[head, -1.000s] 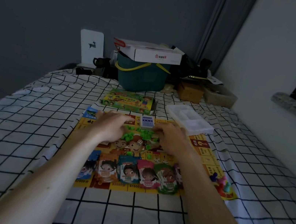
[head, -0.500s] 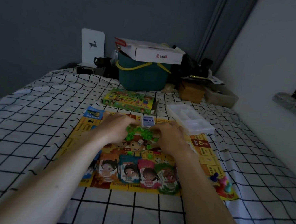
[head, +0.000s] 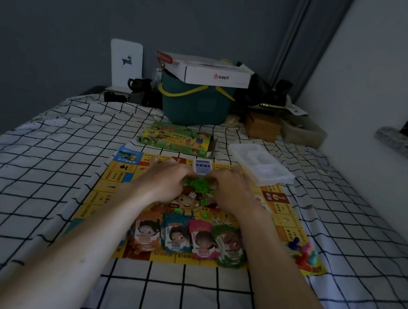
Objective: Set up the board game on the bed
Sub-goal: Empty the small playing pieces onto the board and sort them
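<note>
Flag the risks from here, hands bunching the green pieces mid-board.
1. The left hand and right hand crowd the green pieces; stray ones nearer the person could get left behind.
2. The card deck sits just beyond the fingers and might get knocked over.
3. The board lies on a soft bed, so leaning in may roll the die.

Both arms outstretched, left grip and right grip cupped, palms inward
</note>
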